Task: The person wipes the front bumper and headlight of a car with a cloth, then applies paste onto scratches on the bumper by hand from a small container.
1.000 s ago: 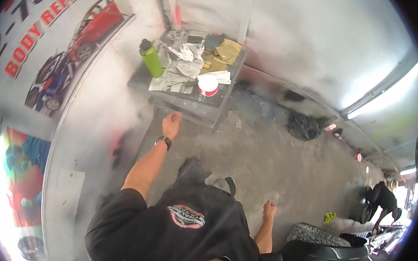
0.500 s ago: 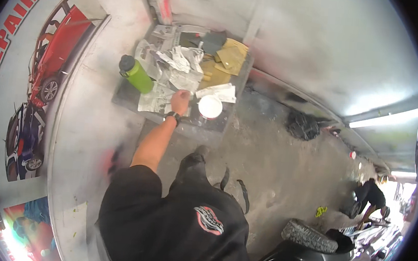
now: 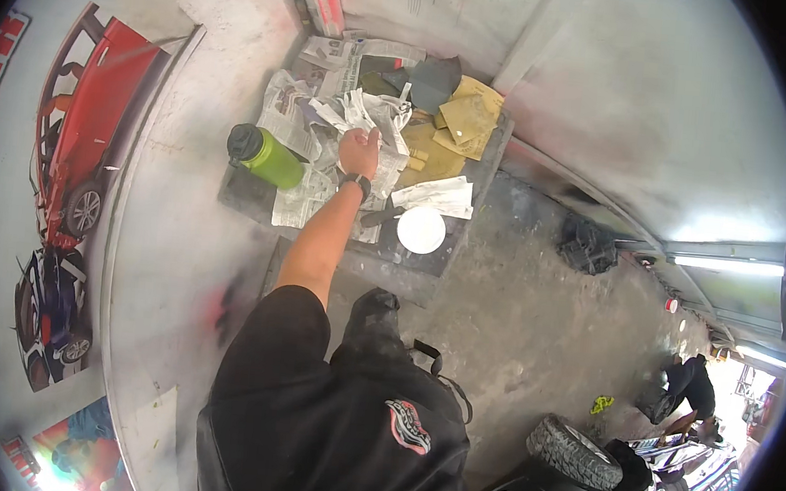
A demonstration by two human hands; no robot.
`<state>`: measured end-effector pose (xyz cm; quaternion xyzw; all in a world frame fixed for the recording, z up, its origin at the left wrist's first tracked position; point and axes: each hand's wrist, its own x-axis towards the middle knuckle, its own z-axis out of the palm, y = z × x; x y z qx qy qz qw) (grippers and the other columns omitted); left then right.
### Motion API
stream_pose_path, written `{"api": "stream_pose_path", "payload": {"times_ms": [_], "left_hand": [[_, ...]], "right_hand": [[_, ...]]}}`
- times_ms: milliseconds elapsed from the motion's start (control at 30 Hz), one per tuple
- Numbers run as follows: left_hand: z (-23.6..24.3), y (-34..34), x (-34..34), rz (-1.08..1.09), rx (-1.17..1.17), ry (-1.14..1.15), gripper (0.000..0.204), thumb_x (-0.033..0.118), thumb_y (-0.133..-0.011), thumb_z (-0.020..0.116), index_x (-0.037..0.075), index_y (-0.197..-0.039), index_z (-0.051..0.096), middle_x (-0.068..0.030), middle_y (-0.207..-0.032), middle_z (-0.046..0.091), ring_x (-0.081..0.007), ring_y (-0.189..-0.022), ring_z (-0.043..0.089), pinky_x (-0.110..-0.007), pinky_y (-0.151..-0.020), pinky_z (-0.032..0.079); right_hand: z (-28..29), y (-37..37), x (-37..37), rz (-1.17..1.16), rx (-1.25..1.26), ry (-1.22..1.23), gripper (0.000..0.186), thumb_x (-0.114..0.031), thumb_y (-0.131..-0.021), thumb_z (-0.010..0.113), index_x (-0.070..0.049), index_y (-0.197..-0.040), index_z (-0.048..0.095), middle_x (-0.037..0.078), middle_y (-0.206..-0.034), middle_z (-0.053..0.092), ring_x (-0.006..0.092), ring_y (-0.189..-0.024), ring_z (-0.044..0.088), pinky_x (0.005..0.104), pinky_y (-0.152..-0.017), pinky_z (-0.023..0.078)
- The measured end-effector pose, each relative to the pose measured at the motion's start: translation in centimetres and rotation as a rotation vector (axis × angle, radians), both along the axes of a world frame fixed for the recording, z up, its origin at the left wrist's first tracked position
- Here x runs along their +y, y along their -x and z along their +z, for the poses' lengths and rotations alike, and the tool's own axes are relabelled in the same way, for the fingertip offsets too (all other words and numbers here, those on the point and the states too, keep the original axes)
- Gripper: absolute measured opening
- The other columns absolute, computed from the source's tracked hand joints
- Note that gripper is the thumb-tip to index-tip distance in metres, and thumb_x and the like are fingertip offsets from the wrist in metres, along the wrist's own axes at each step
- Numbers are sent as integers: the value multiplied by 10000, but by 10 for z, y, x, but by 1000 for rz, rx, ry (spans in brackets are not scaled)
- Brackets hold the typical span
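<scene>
My left hand point(image 3: 359, 153) reaches over the table from below. Its fingers are curled in at the near edge of a white crumpled cloth or paper point(image 3: 356, 109), and its fingertips are partly hidden. Newspaper sheets point(image 3: 296, 208) lie under and around it. To the left of the hand a green bottle with a dark cap point(image 3: 275, 161) is on the newspaper. On the right are a white round lid or tub top point(image 3: 421, 230), a dark flat tool point(image 3: 379, 217) touching its left side, and a folded white paper point(image 3: 438, 196). My right hand is out of the picture.
Tan sandpaper sheets point(image 3: 470, 118) and a dark sheet point(image 3: 435, 83) lie at the table's far right. Metal walls enclose the corner. A black bag-like heap point(image 3: 587, 244) is on the floor. A tire point(image 3: 573, 452) rests by a dark vehicle part; another person point(image 3: 691, 387) bends over farther right.
My left hand has moved away from beside the white lid, farther over the table to the white crumpled cloth or paper. The whole view has shifted slightly.
</scene>
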<state>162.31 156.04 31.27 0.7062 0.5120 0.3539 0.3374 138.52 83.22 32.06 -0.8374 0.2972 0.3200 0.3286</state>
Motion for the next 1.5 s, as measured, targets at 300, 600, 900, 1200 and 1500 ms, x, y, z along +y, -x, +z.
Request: {"api": "stream_pose_path", "payload": {"times_ms": [300, 600, 900, 1200, 1500], "left_hand": [[-29, 28, 70, -54, -182, -5, 273, 274, -968, 593, 25, -969, 705, -69, -884, 709, -195, -814, 671, -362, -735, 525], [247, 81, 20, -689, -1489, 936, 615, 452, -1044, 351, -22, -1412, 485, -176, -1429, 565, -351, -1305, 556, -606, -1168, 357], [301, 28, -117, -1077, -1068, 983, 529, 97, -942, 598, -15, -1437, 451, -128, -1345, 601, -261, -1235, 598, -417, -1055, 495], [290, 26, -239, -1509, -507, 795, 212, 59, -954, 594, 54, -1166, 590, 5, -1126, 644, -77, -1066, 589, -261, -880, 479], [279, 33, -290, -1601, -533, 977, 410, 138, -977, 652, 56, -1343, 488, -36, -1216, 625, -115, -1124, 578, -307, -979, 462]], "right_hand": [[16, -7, 10, -7, 17, 14, 322, -238, -969, 596, 38, -814, 648, 187, -705, 635, 298, -644, 588, 447, -629, 475], [31, -25, 10, 155, -156, 13, 319, -226, -972, 595, 45, -810, 636, 195, -716, 634, 323, -650, 581, 448, -640, 474], [157, -218, 190, 473, -684, -261, 362, -286, -995, 629, 11, -1188, 699, 202, -1060, 726, 285, -1006, 699, 378, -866, 530], [289, -238, 262, 422, -686, -1022, 379, -292, -1045, 587, 9, -1265, 654, 62, -1169, 710, 162, -1056, 651, 347, -947, 517], [329, -253, 220, 233, -858, -974, 206, -129, -1001, 619, 12, -1125, 704, 17, -999, 711, 75, -919, 621, 267, -830, 520]]}}
